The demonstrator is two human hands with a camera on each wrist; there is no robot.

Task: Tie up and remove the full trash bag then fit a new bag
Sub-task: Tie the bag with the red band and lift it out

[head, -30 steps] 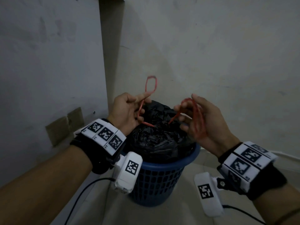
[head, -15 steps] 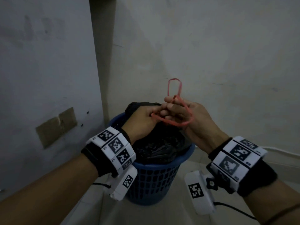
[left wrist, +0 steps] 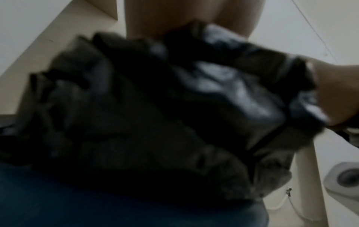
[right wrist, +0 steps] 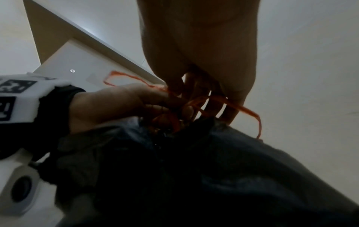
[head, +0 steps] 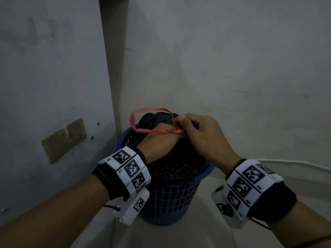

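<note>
A full black trash bag (head: 177,158) bulges out of a blue mesh bin (head: 168,199) in a wall corner. Its red drawstring (head: 138,130) loops out to the left above the gathered bag neck (head: 157,116). My left hand (head: 157,138) grips the bag neck, with the drawstring lying across its back. My right hand (head: 195,129) pinches the drawstring beside it, thumb on top. In the right wrist view the red drawstring (right wrist: 239,107) winds among the fingers of both hands above the dark bag (right wrist: 194,176). The left wrist view is blurred, filled by crumpled black bag (left wrist: 155,115).
Walls close in on the left and behind the bin. A taped brown patch (head: 64,138) is on the left wall. A white cable (head: 293,162) runs along the floor edge at the right. Pale floor (head: 188,235) lies in front of the bin.
Both hands came together and dropped onto the bag neck. The red loop, held upright over the hands half a second ago, now lies sideways to the left.
</note>
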